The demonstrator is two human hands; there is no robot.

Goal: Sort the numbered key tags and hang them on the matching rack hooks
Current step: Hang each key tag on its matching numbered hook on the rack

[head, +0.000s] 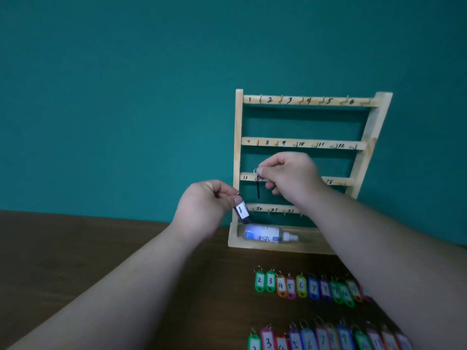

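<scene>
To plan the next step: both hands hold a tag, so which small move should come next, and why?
Probably raise the left hand and hang tag 1 on hook 1: its number reads clearly, and that hook looks free.

Brown table (55,238) — rack (238,137), key tags (300,286) in rows.

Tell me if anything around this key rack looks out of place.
One thing: a small white-and-blue bottle lies on its side on the base of the wooden rack, below the bottom row of hooks. It is no key tag. The key tags on the table lie in tidy rows.
</scene>
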